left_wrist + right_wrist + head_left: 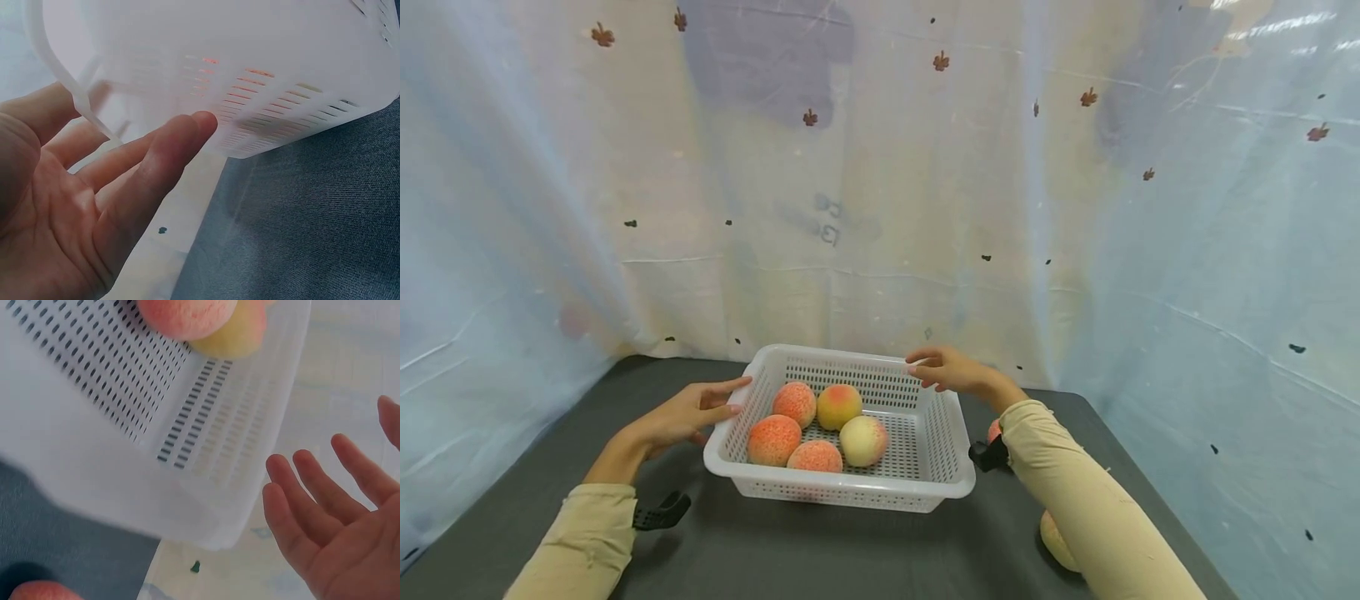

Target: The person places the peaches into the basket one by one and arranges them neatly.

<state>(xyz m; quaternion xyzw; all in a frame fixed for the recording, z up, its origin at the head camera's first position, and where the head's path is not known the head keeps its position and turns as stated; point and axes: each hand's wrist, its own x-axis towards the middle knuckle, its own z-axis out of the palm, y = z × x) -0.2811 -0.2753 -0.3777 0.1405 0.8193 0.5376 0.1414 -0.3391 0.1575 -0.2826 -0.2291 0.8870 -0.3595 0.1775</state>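
Observation:
A white plastic basket (850,498) with slotted walls holds several peaches, among them a red-orange peach (773,440), a yellow peach (838,406) and a pale peach (863,441). At its left rim is my left hand (688,411), thumb and fingertips right at the edge. From the left wrist view, fingers (181,140) extend loosely beside the outer wall. My right hand (951,371) hovers by the far right corner, fingers spread and slightly bent, holding nothing. In the right wrist view, its fingertips (275,494) are just outside the basket rim (250,515).
Right of the basket, a reddish peach (994,430) and a pale yellow peach (1057,542) lie on the dark table (820,558), partly hidden by the right sleeve. A patterned plastic sheet (880,208) hangs behind and along both sides.

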